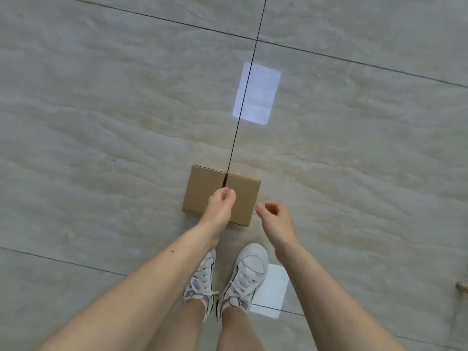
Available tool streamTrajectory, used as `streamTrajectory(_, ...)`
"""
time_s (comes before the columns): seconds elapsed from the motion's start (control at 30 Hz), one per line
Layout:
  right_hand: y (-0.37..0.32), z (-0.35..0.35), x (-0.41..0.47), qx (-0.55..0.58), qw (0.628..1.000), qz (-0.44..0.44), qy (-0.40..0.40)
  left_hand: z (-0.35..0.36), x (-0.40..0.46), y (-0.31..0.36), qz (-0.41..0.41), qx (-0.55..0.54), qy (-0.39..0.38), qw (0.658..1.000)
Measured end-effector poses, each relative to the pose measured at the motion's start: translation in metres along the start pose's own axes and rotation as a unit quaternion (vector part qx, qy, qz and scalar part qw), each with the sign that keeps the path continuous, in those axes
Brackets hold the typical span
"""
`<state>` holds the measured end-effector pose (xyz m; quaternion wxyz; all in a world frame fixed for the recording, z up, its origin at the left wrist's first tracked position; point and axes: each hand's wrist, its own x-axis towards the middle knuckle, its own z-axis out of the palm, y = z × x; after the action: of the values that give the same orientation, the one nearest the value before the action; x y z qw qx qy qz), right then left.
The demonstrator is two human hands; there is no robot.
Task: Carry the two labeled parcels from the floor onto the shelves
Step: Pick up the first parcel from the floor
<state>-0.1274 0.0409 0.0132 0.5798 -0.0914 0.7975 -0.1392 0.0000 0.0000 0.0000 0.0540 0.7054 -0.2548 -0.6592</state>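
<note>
A small brown cardboard parcel (202, 192) lies flat on the tiled floor just ahead of my feet, its flap seam facing up; no label shows on the visible face. My left hand (222, 202) hangs over the parcel's middle with fingers curled loosely, holding nothing; whether it touches the box is unclear. My right hand (276, 219) hovers just right of the parcel's right edge, fingers curled and apart, empty. Only this one parcel is in view. No shelves are in view.
My two white sneakers (228, 282) stand directly behind the parcel. Grey marbled floor tiles (101, 110) with dark grout lines spread all around. Bright light patches (257, 93) reflect on the floor. A wooden object's edge (462, 286) pokes in at far right.
</note>
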Motion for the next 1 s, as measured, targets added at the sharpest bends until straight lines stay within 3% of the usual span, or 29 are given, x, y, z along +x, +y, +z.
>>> streamTrajectory(0.6, 0.005, 0.024, 0.056, 0.073, 0.995, 0.055, -0.038, 0.027, 0.033, -0.012, 0.002, 0.078, 0.029, 0.996)
streamTrajectory(1.0, -0.037, -0.013, -0.003, 0.093, 0.995, 0.027, 0.032, 0.021, -0.025, 0.046, -0.013, 0.056, 0.018, 0.998)
